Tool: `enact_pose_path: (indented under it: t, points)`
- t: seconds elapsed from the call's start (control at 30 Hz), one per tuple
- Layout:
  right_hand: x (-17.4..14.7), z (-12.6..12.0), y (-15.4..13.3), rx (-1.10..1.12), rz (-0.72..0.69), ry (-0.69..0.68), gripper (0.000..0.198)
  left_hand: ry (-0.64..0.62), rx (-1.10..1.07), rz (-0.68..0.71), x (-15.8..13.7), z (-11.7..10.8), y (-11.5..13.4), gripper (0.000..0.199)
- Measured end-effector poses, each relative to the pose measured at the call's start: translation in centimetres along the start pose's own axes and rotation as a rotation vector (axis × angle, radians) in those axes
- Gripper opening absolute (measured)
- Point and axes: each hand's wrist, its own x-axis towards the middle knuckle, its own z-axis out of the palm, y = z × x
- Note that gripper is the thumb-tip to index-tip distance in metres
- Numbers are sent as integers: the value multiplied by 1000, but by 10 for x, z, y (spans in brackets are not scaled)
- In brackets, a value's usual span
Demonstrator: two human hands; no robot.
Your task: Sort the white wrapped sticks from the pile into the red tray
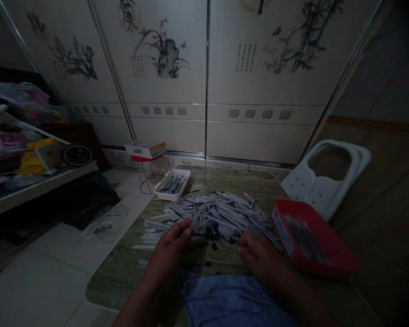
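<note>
Working with both bare hands over a bench (112, 277), close to the near side of a loose pile of pale pen-like sticks (225, 211), spread across the middle of the bench. Reaching with the left hand (173, 240) to the near left part of the pile, with fingers brought close together at the tips; in such dim light, cannot tell for sure whether pinching a stick or only touching. Holding the right hand (257, 254) low by the near right edge, fingers curled inward; cannot tell whether gripping anything inside. Between the two hands, small dark pieces (211, 229). Farther off, toward the left, a white tray (167, 197) with similar slim items; at the right, a red tray (334, 240) with more of them. Nearest to the body, a blue cloth (231, 299). To judge from this, now at the step of handling single sticks from the pile, with many yet untouched. For the next move, needing a clean pinch on one stick, without dragging the neighbours along
</note>
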Motion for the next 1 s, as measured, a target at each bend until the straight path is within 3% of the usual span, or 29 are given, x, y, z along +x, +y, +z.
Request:
enact_pose_path:
  t: [0.07,0.13,0.3,0.4,0.6,0.7,0.87,1.0]
  points:
    - [1,1,-2,54,5,39,13,24,-204,-52,-4,13,-2,36]
    - [3,4,-3,108,10,66,13,-63,-315,-84,-10,26,-4,30]
    - [6,13,-10,233,-3,72,14,-264,-446,-132,-25,54,-7,28]
    - [4,18,-15,303,-35,58,14,-322,-493,-116,-27,61,-7,22]
    - [0,19,-24,332,-122,63,24,-253,-559,-123,-24,63,-9,19]
    - [-1,14,-24,350,-98,59,25,-226,-654,-146,-21,64,-11,15]
    - [-6,-2,-19,341,1,18,20,5,-750,-228,-13,61,-9,14]
    - [-13,-17,-17,273,-35,-83,15,137,-776,-221,-7,54,-5,10]
